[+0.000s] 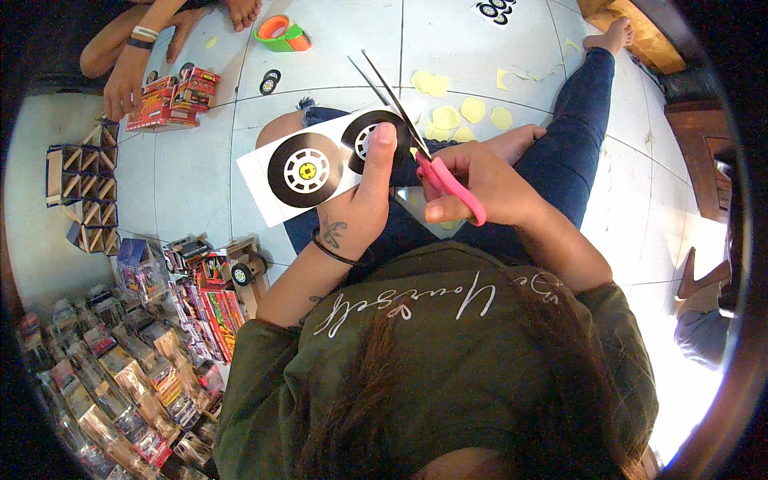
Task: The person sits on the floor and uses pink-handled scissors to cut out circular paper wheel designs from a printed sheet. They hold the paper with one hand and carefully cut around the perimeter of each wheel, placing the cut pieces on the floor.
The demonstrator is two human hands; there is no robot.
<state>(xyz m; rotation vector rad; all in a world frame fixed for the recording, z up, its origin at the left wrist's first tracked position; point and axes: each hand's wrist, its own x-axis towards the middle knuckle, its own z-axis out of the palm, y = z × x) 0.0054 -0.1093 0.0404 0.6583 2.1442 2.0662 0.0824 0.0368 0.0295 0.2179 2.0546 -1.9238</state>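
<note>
My left hand (362, 192) grips a white sticker sheet (258, 189) printed with black wheels, its thumb lying over the second wheel. The first wheel (306, 171) shows whole, with white spokes and a yellow hub. In my right hand (488, 188) is a pair of scissors (454, 190) with pink handles. Its blades are parted and point up and away, close beside the sheet's right end. How far the blades reach around the paper I cannot tell. Past the sheet, round pale yellow paper scraps (474, 110) lie on the tiled floor.
A green and orange tape roll (282, 35) and small cut-out wheels (270, 82) lie on the floor ahead. At the far left another person's hand (124, 84) touches a red toy truck (172, 100). Wooden frames (84, 184) and many packaged toy vehicles (128, 376) stand at left.
</note>
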